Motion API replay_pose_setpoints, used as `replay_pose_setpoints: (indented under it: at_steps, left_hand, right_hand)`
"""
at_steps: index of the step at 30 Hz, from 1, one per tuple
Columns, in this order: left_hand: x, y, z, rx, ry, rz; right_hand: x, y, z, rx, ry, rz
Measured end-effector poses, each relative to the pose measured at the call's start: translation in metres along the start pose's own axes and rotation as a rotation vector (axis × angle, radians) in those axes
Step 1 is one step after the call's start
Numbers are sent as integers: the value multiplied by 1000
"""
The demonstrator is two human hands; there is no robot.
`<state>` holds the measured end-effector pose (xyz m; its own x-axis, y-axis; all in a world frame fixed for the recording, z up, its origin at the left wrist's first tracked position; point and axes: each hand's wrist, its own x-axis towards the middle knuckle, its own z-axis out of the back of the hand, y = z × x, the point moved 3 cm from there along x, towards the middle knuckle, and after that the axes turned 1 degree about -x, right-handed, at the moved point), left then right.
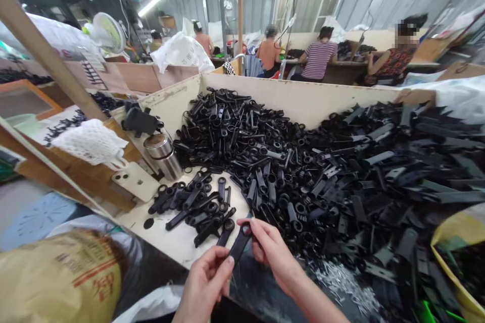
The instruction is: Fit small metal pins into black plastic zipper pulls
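Both my hands hold one flat black plastic part (pixel 240 243) with a ring at its upper end, low in the middle of the view. My left hand (pixel 204 282) pinches its lower end with closed fingers. My right hand (pixel 271 252) pinches the ring end between thumb and fingers. Just beyond my hands lies a small group of similar black ring-ended parts (pixel 197 202) on the white worktop (pixel 178 239). A huge heap of black plastic parts (pixel 322 161) fills the bin behind and to the right.
A steel flask (pixel 163 154) and a white phone (pixel 135 180) lie at the left of the bin. A pile of small metal pins (pixel 341 282) lies near my right forearm. A yellow tub (pixel 454 232) stands at right, a tan sack (pixel 60 277) at lower left. Several people sit at tables in the background.
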<state>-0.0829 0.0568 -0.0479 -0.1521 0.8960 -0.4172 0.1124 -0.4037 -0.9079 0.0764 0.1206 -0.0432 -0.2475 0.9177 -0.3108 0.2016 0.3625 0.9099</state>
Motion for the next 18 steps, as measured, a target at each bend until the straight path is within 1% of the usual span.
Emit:
replay_pose_setpoints:
  at_steps: [4,12,15,18]
  left_hand:
    - [7,-4,5,-14,-60,7]
    - [9,-1,4,-22,-71,22]
    - [6,0,3,-42,-87,31]
    - [8,-11,7,-62,-117,10]
  right_hand:
    - [4,3,3,4,-35,28]
    - [4,1,7,-4,-14,62]
    - [1,1,11,-17,-34,74]
    - [-6,3,17,-31,-61,76]
